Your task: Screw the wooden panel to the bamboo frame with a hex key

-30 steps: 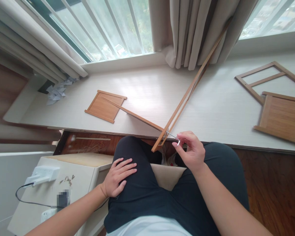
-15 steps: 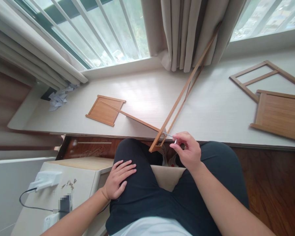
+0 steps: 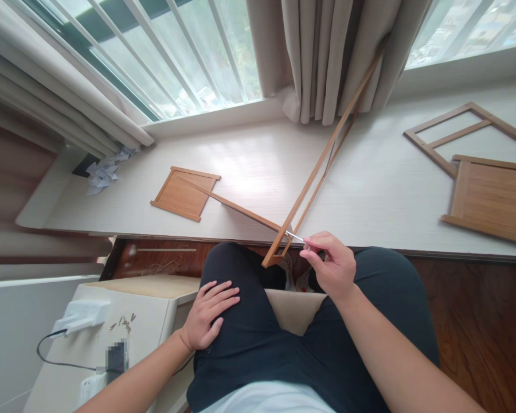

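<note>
My right hand (image 3: pixel 330 261) pinches the short bent end of a thin metal hex key (image 3: pixel 296 236). The long end of the key meets the lower part of a long wooden frame (image 3: pixel 316 178), at the joint with a wooden panel (image 3: pixel 249 214) seen nearly edge-on. The frame stands tilted, its upper end by the curtain. My left hand (image 3: pixel 207 312) rests on my left thigh, fingers spread, holding nothing. Beyond the edge-on panel a small wooden panel (image 3: pixel 184 194) lies flat on the white ledge (image 3: pixel 258 143).
To the right lie another wooden frame (image 3: pixel 441 140) and a larger wooden panel (image 3: pixel 494 198). At the lower left, a white cabinet (image 3: pixel 148 321) bears several small screws (image 3: pixel 126 323) and a power strip (image 3: pixel 86 314). Scraps of paper (image 3: pixel 101 175) sit at the ledge's left end.
My right hand has turned slightly, so the bent end of the hex key points differently. The left hand stays on the thigh. The view has shifted a little.
</note>
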A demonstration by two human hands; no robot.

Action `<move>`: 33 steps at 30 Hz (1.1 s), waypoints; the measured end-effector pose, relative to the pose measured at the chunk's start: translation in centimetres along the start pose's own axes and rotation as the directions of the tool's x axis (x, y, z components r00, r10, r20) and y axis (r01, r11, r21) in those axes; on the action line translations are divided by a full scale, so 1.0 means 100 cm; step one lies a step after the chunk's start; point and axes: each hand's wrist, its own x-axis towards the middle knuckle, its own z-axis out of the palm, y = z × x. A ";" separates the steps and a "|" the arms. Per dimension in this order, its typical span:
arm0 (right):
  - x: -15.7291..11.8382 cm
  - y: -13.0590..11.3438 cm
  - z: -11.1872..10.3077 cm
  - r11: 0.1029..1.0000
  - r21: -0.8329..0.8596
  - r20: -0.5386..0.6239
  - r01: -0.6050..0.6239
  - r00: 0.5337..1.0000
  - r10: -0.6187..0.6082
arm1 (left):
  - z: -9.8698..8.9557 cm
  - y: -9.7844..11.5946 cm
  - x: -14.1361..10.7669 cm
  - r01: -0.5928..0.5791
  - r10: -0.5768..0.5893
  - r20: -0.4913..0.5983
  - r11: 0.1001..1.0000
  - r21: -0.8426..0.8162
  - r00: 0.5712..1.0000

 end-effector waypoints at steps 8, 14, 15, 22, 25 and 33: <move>0.000 -0.001 0.001 1.000 -0.007 -0.026 0.010 1.000 -0.010 | 0.001 0.000 0.000 -0.010 0.010 -0.006 1.000 -0.001 1.000; 0.001 -0.003 0.003 1.000 -0.003 -0.039 -0.015 0.999 0.015 | 0.001 -0.001 -0.001 0.007 -0.007 0.008 1.000 -0.001 1.000; 0.001 -0.004 0.003 1.000 0.000 -0.044 -0.022 0.999 0.022 | 0.001 -0.001 -0.001 0.006 -0.006 0.007 1.000 -0.001 1.000; 0.002 -0.006 0.007 0.993 0.058 -0.067 -0.100 0.992 0.104 | 0.000 0.000 0.000 0.000 0.000 0.004 1.000 0.003 1.000; 0.001 -0.005 0.006 0.989 0.086 -0.062 -0.117 0.991 0.122 | -0.001 0.000 0.001 -0.010 0.010 0.000 1.000 0.009 1.000; -0.003 -0.003 0.002 0.996 -0.004 -0.010 -0.089 0.996 0.089 | -0.001 0.000 0.002 -0.010 0.010 0.006 1.000 0.013 1.000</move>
